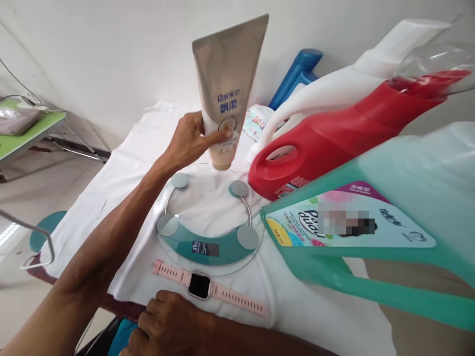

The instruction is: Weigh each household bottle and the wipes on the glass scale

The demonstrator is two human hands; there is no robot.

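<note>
My left hand (196, 136) grips a beige Rejoice squeeze tube (233, 64) near its lower end, thumb across the front. The tube is upright, cap downward, over the far edge of a round glass scale (208, 249); whether the cap touches the glass I cannot tell. The scale has a teal band with a small dark display, which is lit. In front of it a pink-strapped smartwatch (199, 286) lies flat with a dark screen. Close to the watch, at the near table edge, my right hand (166, 324) is curled into a fist, with nothing visible in it.
To the right stand a red bottle (334, 133), a white bottle (334, 89) and a large green detergent bottle (334, 257). Behind them are a blue bottle (297, 74) and a small packet (256, 121). A white cloth (133, 143) covers the table. A green table (33, 128) stands far left.
</note>
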